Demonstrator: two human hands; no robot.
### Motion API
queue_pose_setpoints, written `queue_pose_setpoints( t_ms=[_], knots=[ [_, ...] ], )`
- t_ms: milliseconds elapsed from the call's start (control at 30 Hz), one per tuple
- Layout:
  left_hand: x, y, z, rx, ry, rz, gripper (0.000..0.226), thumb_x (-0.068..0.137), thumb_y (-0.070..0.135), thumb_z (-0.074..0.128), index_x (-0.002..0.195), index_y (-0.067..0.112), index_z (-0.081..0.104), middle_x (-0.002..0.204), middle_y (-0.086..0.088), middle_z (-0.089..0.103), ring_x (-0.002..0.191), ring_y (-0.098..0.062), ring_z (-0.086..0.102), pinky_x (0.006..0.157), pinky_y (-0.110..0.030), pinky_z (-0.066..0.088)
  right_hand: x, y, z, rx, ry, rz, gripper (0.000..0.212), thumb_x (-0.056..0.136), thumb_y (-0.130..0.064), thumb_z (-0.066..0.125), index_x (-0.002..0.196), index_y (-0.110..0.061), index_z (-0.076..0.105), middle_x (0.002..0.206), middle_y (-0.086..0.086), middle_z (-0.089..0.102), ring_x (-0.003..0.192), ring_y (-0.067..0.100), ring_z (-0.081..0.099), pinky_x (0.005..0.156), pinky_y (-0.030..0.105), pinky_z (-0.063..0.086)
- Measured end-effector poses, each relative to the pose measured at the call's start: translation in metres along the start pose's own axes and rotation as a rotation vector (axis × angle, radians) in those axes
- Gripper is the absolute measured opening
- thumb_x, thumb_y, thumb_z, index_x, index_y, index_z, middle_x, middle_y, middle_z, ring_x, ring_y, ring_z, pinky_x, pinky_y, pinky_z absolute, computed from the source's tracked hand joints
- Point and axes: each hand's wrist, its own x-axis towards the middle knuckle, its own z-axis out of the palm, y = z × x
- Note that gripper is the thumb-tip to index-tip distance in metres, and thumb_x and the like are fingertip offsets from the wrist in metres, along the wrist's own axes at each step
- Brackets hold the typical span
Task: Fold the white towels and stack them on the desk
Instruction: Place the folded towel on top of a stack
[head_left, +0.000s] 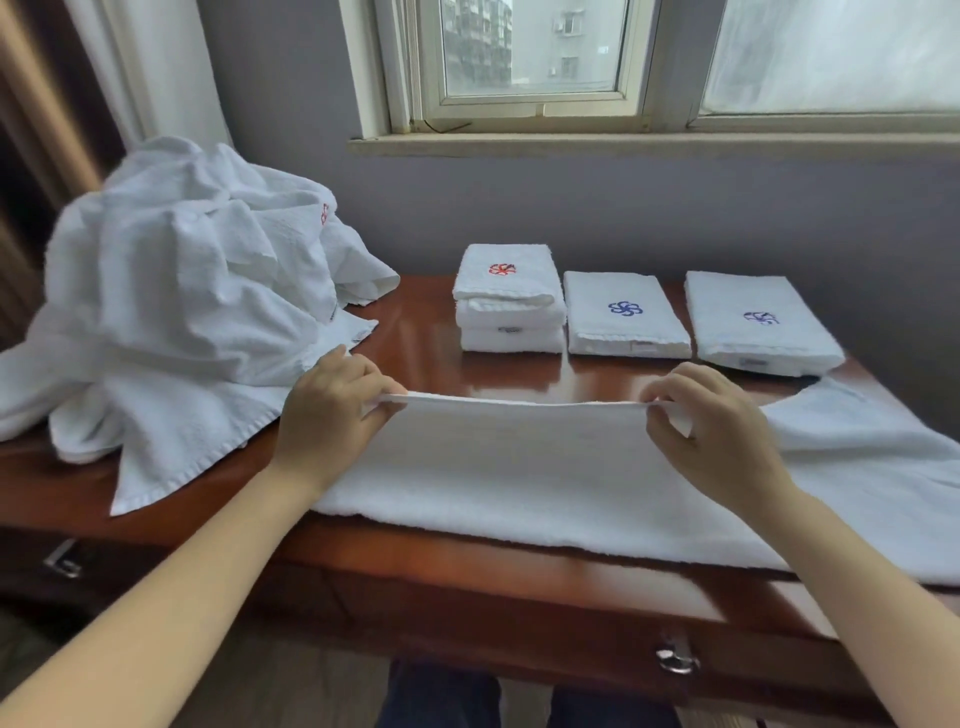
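A white towel (545, 467) lies spread across the front of the wooden desk (426, 332), its right end trailing toward the desk's right side. My left hand (332, 400) pinches the towel's far edge on the left, and my right hand (711, 421) pinches the same edge on the right. That edge is lifted slightly off the desk between them. Behind it stand folded towels: a stack with a red emblem (509, 301), one with a blue emblem (623, 317), and another blue-emblem one (758, 327).
A large heap of unfolded white towels (182, 301) covers the desk's left end. A wall and window sill (623, 143) rise behind the desk. Drawer handles (675, 660) show on the desk's front, and my knees are below its edge.
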Motion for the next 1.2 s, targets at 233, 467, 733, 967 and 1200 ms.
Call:
queue_pose_setpoints(
  t_ms=[233, 467, 733, 967, 1200],
  knots=[
    [-0.042, 0.009, -0.017, -0.015, -0.031, -0.034, 0.015, 0.072, 0.015, 0.088, 0.077, 0.021, 0.075, 0.076, 0.004, 0.060, 0.073, -0.023, 0.059, 0.061, -0.032, 0.045, -0.030, -0.018, -0.016, -0.003, -0.106, -0.055, 0.017, 0.077, 0.001, 0.072, 0.085, -0.014, 0.071, 0.079, -0.005, 0.059, 0.070, 0.022, 0.058, 0.050, 0.038, 0.049],
    [-0.065, 0.015, -0.023, -0.083, -0.159, -0.111, 0.027, 0.069, 0.001, 0.083, 0.084, 0.022, 0.078, 0.081, 0.012, 0.061, 0.071, -0.014, 0.062, 0.057, -0.024, 0.040, -0.044, -0.032, -0.026, -0.017, -0.179, -0.021, 0.022, 0.069, 0.002, 0.075, 0.078, -0.017, 0.072, 0.077, -0.007, 0.061, 0.070, 0.021, 0.060, 0.051, 0.037, 0.049],
    [-0.073, 0.011, -0.027, -0.101, -0.197, -0.201, 0.028, 0.077, -0.002, 0.068, 0.076, 0.026, 0.073, 0.082, 0.018, 0.062, 0.074, -0.005, 0.059, 0.060, -0.012, 0.035, -0.049, -0.033, -0.026, -0.001, -0.423, 0.084, 0.007, 0.082, -0.027, 0.066, 0.076, -0.028, 0.067, 0.072, -0.013, 0.057, 0.064, 0.007, 0.052, 0.054, 0.029, 0.045],
    [-0.048, 0.050, -0.020, -0.072, -0.181, -0.308, 0.034, 0.087, 0.042, 0.044, 0.085, 0.025, 0.073, 0.089, 0.011, 0.070, 0.085, -0.015, 0.063, 0.065, -0.027, 0.042, -0.042, -0.040, -0.016, -0.120, -0.362, 0.149, 0.009, 0.085, -0.024, 0.069, 0.093, -0.027, 0.070, 0.087, -0.014, 0.061, 0.069, 0.005, 0.050, 0.057, 0.026, 0.038],
    [-0.028, 0.118, 0.034, -0.098, -0.670, -0.136, 0.057, 0.102, 0.053, 0.028, 0.155, 0.036, 0.022, 0.166, 0.004, 0.008, 0.152, -0.014, 0.001, 0.123, -0.043, 0.002, -0.053, -0.037, -0.004, -0.274, -0.609, 0.293, 0.046, 0.099, -0.039, 0.038, 0.145, -0.033, 0.041, 0.152, -0.007, 0.037, 0.144, 0.023, 0.026, 0.115, 0.043, 0.016]
  ],
)
